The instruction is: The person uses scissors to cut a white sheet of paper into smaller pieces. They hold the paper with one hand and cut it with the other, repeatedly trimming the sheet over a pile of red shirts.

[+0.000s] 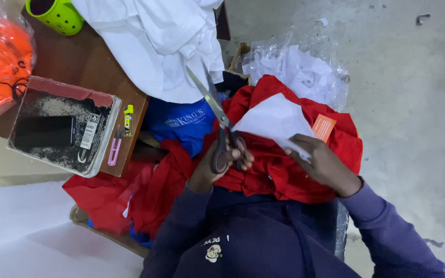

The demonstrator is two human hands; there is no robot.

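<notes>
Left hand (222,163): closed through the loops of the scissors (217,121), gripping them.
Right hand (321,163): closed in a pinch on the near edge of the white sheet (275,119).
Scissors axis: runs from the left hand's grip up and away, blades parted, tips pointing toward the white garment pile (163,41) beyond the hands.
Key relation: the white sheet lies just right of the blades, between the two hands; the right hand holds it, the left hand is the one carrying the blades (the sheet's left corner is near the pivot, contact cannot be told).
Under both hands: red fabric (284,164), with an orange tag (324,126) just beyond the right hand.
Count: one pair of scissors, one white sheet, one orange tag, two hands.
</notes>
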